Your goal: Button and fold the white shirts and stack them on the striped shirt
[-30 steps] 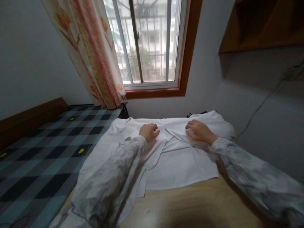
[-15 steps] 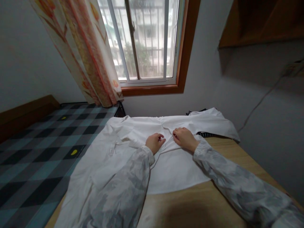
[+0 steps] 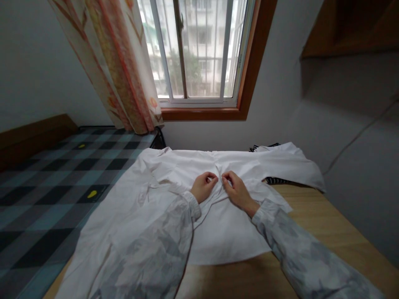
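A white shirt [image 3: 174, 166] lies spread over a wooden table [image 3: 324, 232], its left part hanging off toward the bed. My left hand [image 3: 203, 187] and my right hand [image 3: 236, 189] meet at the shirt's middle, fingers curled and pinching the cloth along the front edges. The two hands sit almost touching each other. Both forearms wear pale patterned sleeves that cover part of the shirt's lower half.
A bed with a checked blue and black cover [image 3: 46, 182] stands left of the table. A striped dark item [image 3: 276, 180] peeks from under the shirt's right sleeve. A window [image 3: 199, 50] with a flowered curtain [image 3: 121, 70] is ahead. Walls close in on the right.
My right hand has slid left from the shirt's right side to the middle. My left hand moved slightly toward it. Both now pinch the cloth together.
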The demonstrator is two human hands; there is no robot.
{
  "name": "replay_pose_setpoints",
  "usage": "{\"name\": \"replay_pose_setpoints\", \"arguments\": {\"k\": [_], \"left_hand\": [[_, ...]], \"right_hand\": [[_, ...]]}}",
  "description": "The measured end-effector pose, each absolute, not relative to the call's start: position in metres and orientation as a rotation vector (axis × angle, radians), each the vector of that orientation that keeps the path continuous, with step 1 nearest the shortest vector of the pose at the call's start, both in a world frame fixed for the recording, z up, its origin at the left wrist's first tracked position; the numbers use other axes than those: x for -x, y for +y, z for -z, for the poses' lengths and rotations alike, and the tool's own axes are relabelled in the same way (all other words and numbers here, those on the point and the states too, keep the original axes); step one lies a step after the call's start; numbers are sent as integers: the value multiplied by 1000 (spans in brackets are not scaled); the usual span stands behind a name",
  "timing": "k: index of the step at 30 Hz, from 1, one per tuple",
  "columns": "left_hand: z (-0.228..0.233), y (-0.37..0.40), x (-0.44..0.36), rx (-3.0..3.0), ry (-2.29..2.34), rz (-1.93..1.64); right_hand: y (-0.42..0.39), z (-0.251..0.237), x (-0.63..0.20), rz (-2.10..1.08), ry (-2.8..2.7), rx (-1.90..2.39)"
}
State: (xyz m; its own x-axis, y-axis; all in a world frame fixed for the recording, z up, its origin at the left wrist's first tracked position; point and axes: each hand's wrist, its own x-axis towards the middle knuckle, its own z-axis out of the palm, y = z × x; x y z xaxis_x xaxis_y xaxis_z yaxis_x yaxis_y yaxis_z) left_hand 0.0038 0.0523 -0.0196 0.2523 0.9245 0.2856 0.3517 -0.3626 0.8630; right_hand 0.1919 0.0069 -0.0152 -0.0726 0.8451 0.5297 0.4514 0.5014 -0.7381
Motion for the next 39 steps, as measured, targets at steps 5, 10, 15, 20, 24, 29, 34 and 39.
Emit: {"name": "replay_pose_setpoints", "arguments": {"k": [5,10,15,20,24,29,34,39], "left_hand": [[15,53,-5,-1691,1072,-1066],[13,52,-7,-1634,1032,-1051],[16,53,-6,-1693,1044,-1059],[15,52,-7,-1677,1029,-1052],[13,51,-9,-1644,1002,-1043],[14,51,-9,-1632,1044,-1064],[16,52,-8,-1602,1051,-1058],[16,51,-8,-1662,1078,-1059]], "right_hand": [[6,10,-191,-496,-1716,1056],[5,9,-192,-549,-1686,1083],[11,20,-192,-742,-1488,1114],[15,24,-192,-762,-1462,1106],[11,22,-191,-725,-1470,1091],[8,20,-189,-637,-1509,1079],[7,18,-190,-649,-1508,1078],[8,19,-191,-677,-1510,1063]]}}
